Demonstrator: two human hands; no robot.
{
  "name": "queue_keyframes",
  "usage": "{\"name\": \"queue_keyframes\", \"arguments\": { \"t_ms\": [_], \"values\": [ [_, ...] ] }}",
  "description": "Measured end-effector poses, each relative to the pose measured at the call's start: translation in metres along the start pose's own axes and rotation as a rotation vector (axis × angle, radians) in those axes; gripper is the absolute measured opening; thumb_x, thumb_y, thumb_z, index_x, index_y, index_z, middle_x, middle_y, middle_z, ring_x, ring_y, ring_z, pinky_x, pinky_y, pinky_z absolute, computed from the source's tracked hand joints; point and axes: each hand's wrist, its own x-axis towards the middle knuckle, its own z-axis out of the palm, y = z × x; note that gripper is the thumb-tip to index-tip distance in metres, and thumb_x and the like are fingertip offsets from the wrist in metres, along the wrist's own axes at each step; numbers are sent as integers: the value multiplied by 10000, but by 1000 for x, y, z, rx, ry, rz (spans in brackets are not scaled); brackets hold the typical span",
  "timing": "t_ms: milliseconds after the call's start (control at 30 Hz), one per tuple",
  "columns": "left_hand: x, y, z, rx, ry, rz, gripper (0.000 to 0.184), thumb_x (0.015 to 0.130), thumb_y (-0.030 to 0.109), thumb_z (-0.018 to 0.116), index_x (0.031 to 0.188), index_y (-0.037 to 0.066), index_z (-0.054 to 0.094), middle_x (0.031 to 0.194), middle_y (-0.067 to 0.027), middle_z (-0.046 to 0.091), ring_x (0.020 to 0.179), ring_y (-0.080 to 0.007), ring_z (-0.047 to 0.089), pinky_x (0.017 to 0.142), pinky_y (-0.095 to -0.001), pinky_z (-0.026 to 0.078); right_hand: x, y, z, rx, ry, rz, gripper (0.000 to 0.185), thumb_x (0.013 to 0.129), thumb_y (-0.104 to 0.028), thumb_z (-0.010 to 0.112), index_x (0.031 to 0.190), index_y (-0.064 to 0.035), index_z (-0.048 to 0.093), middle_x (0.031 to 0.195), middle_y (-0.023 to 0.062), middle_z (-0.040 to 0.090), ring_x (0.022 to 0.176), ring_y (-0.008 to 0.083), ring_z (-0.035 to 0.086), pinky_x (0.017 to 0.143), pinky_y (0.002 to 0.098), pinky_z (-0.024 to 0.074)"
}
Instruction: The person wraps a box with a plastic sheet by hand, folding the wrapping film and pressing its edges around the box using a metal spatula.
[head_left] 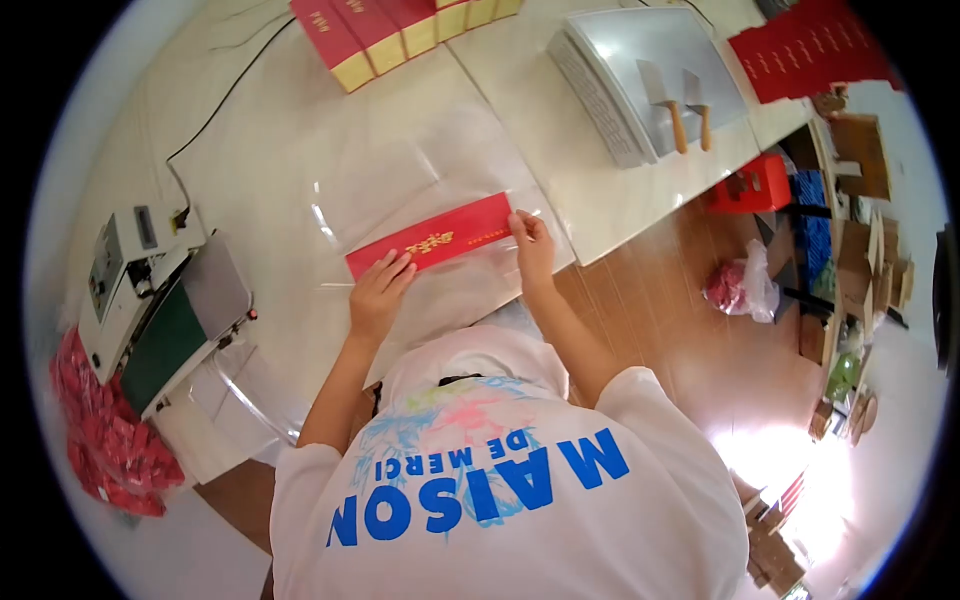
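Pale tabletop [250, 110]: it spreads before us, crossed by a seam.
Wood floor [640, 320]: we see it beyond the table's edge, to our right.
Clear sheet [390, 140]: glossy, it lies flat on the table in front of us.
White machine [125, 240]: it stands to our left, with a green panel.
Grey-topped box [615, 55]: ahead, to our right.
Red boxes [365, 35]: in a row at the far side.
Red card [470, 220]: gold-lettered, it lies slantwise over the clear sheet, between our hands.
Left hand [382, 285]: fingertips rest on the card's left end; we cannot tell if it grips.
Right hand [532, 240]: fingers bent at the card's right end; grip unclear.
Scrapers [677, 125]: two, wooden-handled, atop the grey-topped box.
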Motion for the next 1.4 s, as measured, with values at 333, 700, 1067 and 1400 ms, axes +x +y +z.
{"name": "queue_keyframes", "arguments": {
  "t_ms": [333, 700, 1067, 1400],
  "values": [
    [-9, -3, 1, -82, 22, -22, 233, 798, 100, 703, 1029, 106, 733, 1163, -36, 695, 1136, -221, 637, 941, -383, 539, 11, -4, 4, 17, 44, 13, 260, 948, -238, 663, 998, 15, 693, 921, 40, 685, 847, 105, 584, 789, 265, 478],
    [-8, -1, 2, -88, 17, -11, 218, 805, 99, 694, 1019, 75, 729, 1143, -47, 698, 1128, -227, 640, 950, -382, 537, 15, -5, 5, 23, 67, -5, 288, 964, -266, 645, 972, 20, 669, 902, 40, 669, 827, 108, 573, 781, 266, 475],
    [-8, 0, 1, -88, 18, -21, 228, 804, 119, 673, 1023, 78, 724, 1137, -47, 695, 1110, -218, 640, 958, -365, 524, 16, -10, 0, 96, 4, 21, 289, 968, -269, 638, 1007, 18, 628, 892, 49, 646, 804, 125, 563, 757, 279, 472],
    [-9, -1, 0, -73, 79, -43, 126, 797, 128, 729, 918, 97, 710, 1021, -19, 707, 955, -186, 673, 787, -316, 558, -48, -41, -40, -763, -413, -899, 602, 721, -189, 804, 1237, -63, 520, 1219, 137, 549, 1164, 340, 488, 1000, 467, 382]
  ]
}}
